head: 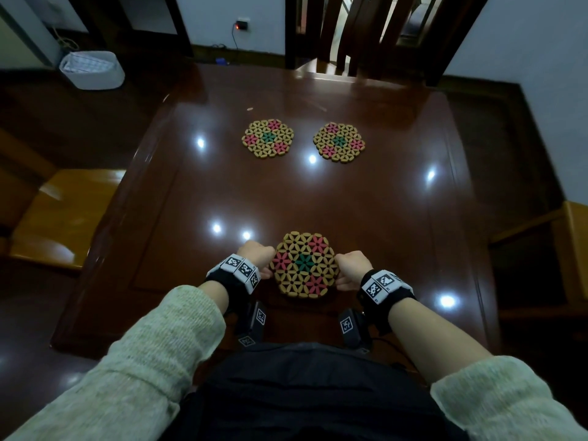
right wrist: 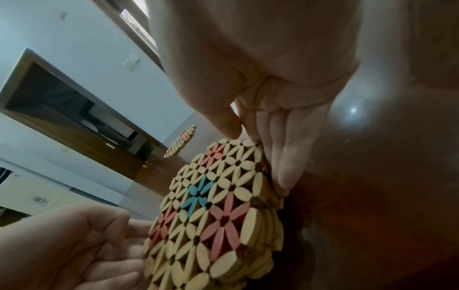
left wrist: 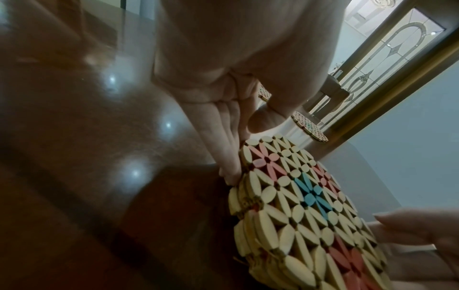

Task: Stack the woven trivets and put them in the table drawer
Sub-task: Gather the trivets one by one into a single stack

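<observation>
Head cam looks steeply down from above the glossy dark-brown wooden worktop [head: 318, 198], facing away from the body toward the far edge. Both wrist cams sit super close, low beside the near stack of hexagonal tan woven trivets with pink and teal flowers [left wrist: 308, 208] [right wrist: 216, 212], aimed across it from opposite sides. All three share that stack.

Both arms wear loose, pale grey-green knitted sleeves [head: 152, 354], fuzzy in texture and pushed back so the forearms are bare. Just behind the left hand [head: 256, 253] and the right hand [head: 351, 265] sits a black wrist strap [head: 386, 297] topped with white blocks printed with black square-code markers. Under each wrist hangs a dark camera box [head: 257, 323] bearing the same markers. A dark garment covers the lap.
</observation>
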Tool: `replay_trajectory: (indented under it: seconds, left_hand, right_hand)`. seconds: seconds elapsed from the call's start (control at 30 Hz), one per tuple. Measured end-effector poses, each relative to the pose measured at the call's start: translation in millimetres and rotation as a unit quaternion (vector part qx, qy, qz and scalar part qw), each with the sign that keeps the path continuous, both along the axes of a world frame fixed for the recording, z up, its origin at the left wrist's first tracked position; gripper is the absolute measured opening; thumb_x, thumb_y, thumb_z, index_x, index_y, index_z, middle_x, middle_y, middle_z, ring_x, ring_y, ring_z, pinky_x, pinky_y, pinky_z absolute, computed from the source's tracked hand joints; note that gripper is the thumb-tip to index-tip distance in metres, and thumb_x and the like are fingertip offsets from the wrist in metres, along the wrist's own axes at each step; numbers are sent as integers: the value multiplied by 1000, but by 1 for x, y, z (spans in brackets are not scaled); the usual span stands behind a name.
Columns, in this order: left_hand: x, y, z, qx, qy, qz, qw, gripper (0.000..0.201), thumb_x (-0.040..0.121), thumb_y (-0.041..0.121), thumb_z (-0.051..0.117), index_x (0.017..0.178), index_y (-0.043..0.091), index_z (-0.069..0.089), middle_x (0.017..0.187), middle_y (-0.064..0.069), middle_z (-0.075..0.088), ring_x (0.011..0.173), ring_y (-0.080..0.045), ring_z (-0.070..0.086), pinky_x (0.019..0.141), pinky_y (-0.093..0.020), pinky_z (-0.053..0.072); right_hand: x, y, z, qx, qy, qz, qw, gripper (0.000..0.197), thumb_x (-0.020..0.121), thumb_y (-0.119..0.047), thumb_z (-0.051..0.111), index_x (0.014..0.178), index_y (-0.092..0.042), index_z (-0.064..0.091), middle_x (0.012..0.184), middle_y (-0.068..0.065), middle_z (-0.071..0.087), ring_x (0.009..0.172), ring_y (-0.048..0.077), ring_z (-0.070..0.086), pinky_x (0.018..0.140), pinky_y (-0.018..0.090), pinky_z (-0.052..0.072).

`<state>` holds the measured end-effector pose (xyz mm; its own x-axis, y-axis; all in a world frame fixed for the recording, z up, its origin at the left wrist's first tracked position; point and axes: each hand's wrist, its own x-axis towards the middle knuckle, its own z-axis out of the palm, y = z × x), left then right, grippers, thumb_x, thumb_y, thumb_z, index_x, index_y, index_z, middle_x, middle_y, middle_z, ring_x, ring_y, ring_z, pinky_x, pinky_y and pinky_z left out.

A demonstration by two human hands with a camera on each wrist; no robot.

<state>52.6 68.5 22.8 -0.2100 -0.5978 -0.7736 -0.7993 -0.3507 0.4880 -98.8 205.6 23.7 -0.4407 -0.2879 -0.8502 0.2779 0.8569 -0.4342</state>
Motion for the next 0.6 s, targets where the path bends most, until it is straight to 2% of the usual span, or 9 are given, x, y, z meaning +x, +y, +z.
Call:
replay_trajectory:
  seconds: [0.1, 0.17, 0.3, 0.4, 0.47, 0.53, 0.6]
  left_hand:
    - [-1, -1, -2, -2, -3, 1, 1000, 29, 88, 5, 50, 115, -5, 57, 99, -22, 68, 74, -26, 72, 65, -33, 61]
    - [-1, -1, -3, 0, -3, -1, 1000, 28, 90, 4, 49, 115, -5, 57, 100, -22, 68, 74, -25, 72, 66, -33, 61]
    - [0, -2, -7, -2, -5, -22, 1000, 29, 92, 7, 50, 118, -2, 57, 104, -19, 66, 74, -25, 71, 61, -31, 60]
    - [2, -7, -6, 13, -17, -57, 998, 30, 95, 13, 47, 122, 5, 57, 104, -18, 66, 72, -27, 71, 54, -32, 58]
    - [2, -15, -4, 34, -22, -64, 997, 29, 96, 14, 43, 123, 7, 49, 100, -19, 66, 71, -30, 70, 53, -32, 57]
    - [-1, -26, -1, 55, -25, -57, 997, 22, 96, 13, 39, 116, 8, 46, 91, -17, 66, 65, -27, 67, 51, -29, 53]
    - [-10, -40, 1, 59, -18, -42, 997, 14, 95, 10, 35, 92, 6, 48, 75, -11, 58, 55, -21, 54, 50, -25, 42]
  right_hand:
    - [0, -2, -2, 8, 11, 3, 1000, 44, 99, -25, 46, 136, -1, 46, 106, 20, 60, 93, 32, 67, 83, 43, 59]
    - [-1, -2, -5, 10, 16, 7, 1000, 46, 98, -24, 46, 137, -1, 45, 100, 18, 59, 91, 32, 68, 82, 43, 60]
    - [-4, -2, -5, 17, 18, 33, 999, 47, 97, -30, 45, 135, -2, 47, 111, 17, 61, 84, 28, 68, 72, 39, 60]
    - [-10, -1, -3, 27, 3, 68, 997, 47, 97, -36, 44, 133, -5, 49, 109, 18, 66, 93, 31, 69, 76, 39, 57]
    - [-20, -1, -2, 41, -6, 75, 996, 48, 98, -36, 43, 135, -5, 46, 111, 17, 69, 96, 31, 68, 75, 38, 53]
    - [-34, -6, -3, 56, 13, 82, 995, 49, 99, -34, 42, 138, -6, 44, 109, 13, 71, 84, 25, 67, 65, 32, 49]
    - [-52, -13, -4, 59, 57, 95, 992, 47, 98, -29, 44, 138, -6, 45, 98, 9, 72, 67, 18, 61, 56, 27, 43]
